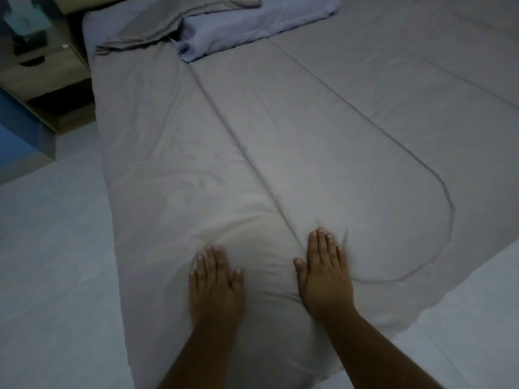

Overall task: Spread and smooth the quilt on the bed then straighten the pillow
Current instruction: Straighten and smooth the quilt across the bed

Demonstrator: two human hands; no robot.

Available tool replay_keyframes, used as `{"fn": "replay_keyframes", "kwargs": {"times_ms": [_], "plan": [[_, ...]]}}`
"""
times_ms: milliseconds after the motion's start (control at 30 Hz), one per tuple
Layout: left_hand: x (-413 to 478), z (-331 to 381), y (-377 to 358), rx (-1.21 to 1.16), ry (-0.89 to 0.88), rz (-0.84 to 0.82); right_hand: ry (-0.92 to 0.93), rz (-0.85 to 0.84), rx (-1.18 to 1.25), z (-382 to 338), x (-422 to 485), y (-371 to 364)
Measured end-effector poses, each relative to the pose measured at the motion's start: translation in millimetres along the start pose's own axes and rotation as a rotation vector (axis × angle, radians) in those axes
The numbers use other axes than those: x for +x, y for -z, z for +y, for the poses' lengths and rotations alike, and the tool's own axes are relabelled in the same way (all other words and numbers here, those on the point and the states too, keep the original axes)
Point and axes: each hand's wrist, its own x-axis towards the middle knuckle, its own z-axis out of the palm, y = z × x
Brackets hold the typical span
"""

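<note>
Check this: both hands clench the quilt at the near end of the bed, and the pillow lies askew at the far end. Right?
Not quite. The head view shows the left hand and the right hand pressing flat on the quilt with straight fingers, not clenching it. The rest stands: they are at the near end, and the pillow lies askew at the far end.

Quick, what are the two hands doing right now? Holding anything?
Left hand: open, fingers straight, pressing flat on the quilt; holding nothing.
Right hand: open, fingers straight, pressing flat on the quilt; holding nothing.
</note>
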Motion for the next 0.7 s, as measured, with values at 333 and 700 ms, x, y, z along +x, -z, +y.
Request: {"fn": "replay_keyframes", "kwargs": {"times_ms": [333,700], "plan": [[117.3,-72.0,126.6,-0.026,-0.264,-0.102,-0.121,-0.003,-0.039,-118.4,60.6,46.8],[235.0,-184.3,373.7,0.001,-0.484,0.003,-0.028,0.287,-0.034,-375.8,174.2,176.1]]}}
